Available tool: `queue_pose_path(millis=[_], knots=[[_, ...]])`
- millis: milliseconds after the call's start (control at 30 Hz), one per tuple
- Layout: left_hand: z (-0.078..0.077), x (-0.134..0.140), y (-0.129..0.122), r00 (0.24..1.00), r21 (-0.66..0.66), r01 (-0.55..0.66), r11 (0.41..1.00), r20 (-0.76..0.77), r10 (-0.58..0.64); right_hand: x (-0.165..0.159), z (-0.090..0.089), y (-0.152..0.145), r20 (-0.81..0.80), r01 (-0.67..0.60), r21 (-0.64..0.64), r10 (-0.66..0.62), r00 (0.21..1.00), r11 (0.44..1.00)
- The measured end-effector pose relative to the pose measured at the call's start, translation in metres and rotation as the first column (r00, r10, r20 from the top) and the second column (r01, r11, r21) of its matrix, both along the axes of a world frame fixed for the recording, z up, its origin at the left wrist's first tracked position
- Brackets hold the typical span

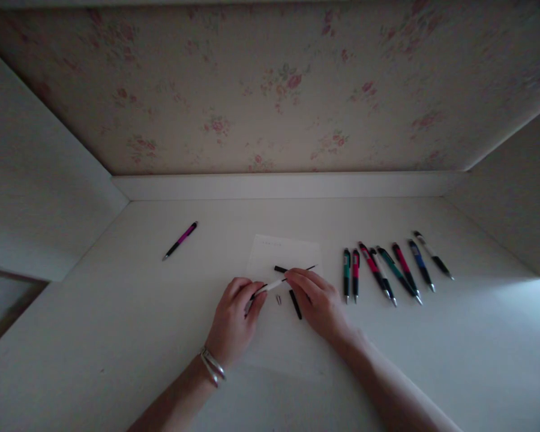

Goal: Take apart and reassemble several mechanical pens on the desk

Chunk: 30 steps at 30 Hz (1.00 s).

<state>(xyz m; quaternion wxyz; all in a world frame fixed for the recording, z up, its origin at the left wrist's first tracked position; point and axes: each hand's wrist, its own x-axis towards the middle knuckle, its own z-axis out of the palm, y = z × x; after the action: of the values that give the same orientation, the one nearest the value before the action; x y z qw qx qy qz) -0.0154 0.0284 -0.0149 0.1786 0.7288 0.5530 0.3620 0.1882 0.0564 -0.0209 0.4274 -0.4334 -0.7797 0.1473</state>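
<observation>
White desk: both hands' fingers pinch dismantled white pen.

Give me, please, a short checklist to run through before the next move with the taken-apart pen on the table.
1. Left hand grips the white pen barrel: ok.
2. Right hand pinches the thin refill: ok.
3. Refill lined up with the barrel's opening: cannot tell, fingers hide the joint.
4. Loose parts within reach, namely black cap piece, black grip sleeve, small tip piece: ok.
5. Spring present: cannot tell.
6. Row of assembled pens clear of the hands: ok.
</observation>
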Motion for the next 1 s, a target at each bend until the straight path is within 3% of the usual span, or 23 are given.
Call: queue_pose_path(millis=[133,233,367,500,567,633,667,767,833,900,1000], knots=[[0.000,0.001,-0.001,1.000,0.003,0.020,1.000,0.014,-0.020,-0.004,0.001,-0.006,-0.025,-0.015,-0.087,0.013,1.000,0.996],[0.001,0.001,0.000,0.999,-0.007,0.022,1.000,0.026,-0.022,-0.007,0.003,-0.010,-0.030,-0.094,-0.149,0.091,0.995,0.984],[0.002,0.002,0.001,0.999,0.001,0.028,1.000,0.041,-0.028,-0.008,0.006,-0.011,-0.033,-0.280,-0.089,0.278,0.960,0.956],[0.002,0.001,0.001,0.998,0.012,0.011,1.000,0.063,-0.012,-0.007,0.009,-0.013,-0.102,-0.323,-0.034,0.318,0.943,0.946],[0.003,0.000,0.002,0.997,0.012,0.008,1.000,0.076,-0.009,-0.006,0.011,-0.014,-0.220,-0.277,-0.052,0.259,0.941,0.959],[0.004,0.000,0.003,0.996,0.002,0.004,1.000,0.091,-0.004,-0.007,0.014,-0.013,-0.436,-0.201,-0.194,0.100,0.894,0.960],[0.005,0.000,0.003,0.995,-0.005,0.001,1.000,0.099,-0.001,-0.008,0.015,-0.012,-0.557,-0.191,-0.304,-0.012,0.830,0.933],[0.006,0.000,0.003,0.994,-0.012,0.001,1.000,0.112,0.000,-0.011,0.019,-0.007,-0.761,-0.331,-0.568,-0.327,0.560,0.753],[0.006,0.001,0.002,0.994,-0.001,0.013,1.000,0.106,-0.013,-0.014,0.020,-0.005,-0.773,-0.434,-0.623,-0.427,0.469,0.651],[0.006,0.001,0.000,0.995,0.009,0.035,0.999,0.089,-0.035,-0.017,0.021,-0.004,-0.767,-0.471,-0.638,-0.448,0.459,0.609],[0.007,0.002,-0.002,0.995,0.025,0.074,0.997,0.061,-0.075,-0.020,0.021,-0.006,-0.756,-0.432,-0.640,-0.417,0.505,0.636]])
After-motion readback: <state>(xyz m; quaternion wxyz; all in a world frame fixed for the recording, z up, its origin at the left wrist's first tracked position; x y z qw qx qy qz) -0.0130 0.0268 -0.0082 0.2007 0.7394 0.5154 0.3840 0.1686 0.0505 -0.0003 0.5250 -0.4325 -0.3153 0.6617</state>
